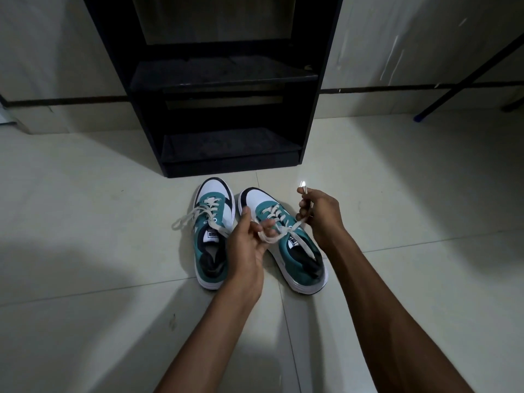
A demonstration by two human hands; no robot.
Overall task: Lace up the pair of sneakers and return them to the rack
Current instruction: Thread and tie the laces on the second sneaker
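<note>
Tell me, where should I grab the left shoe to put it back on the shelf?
Probably by the heel end of the left sneaker, reaching down from above on your near side. Its opening faces up and the heel points toward you, so fingers can hook inside the collar. Its loose laces trail off to the left, so tuck them in first. The rack stands just past the toes.

Dim, uneven light leaves the rack [215, 80] nearly black, soft shadows pool on the pale floor [85, 222], edges bow with wide-angle distortion, and detail looks slightly soft, perhaps from noise.
</note>
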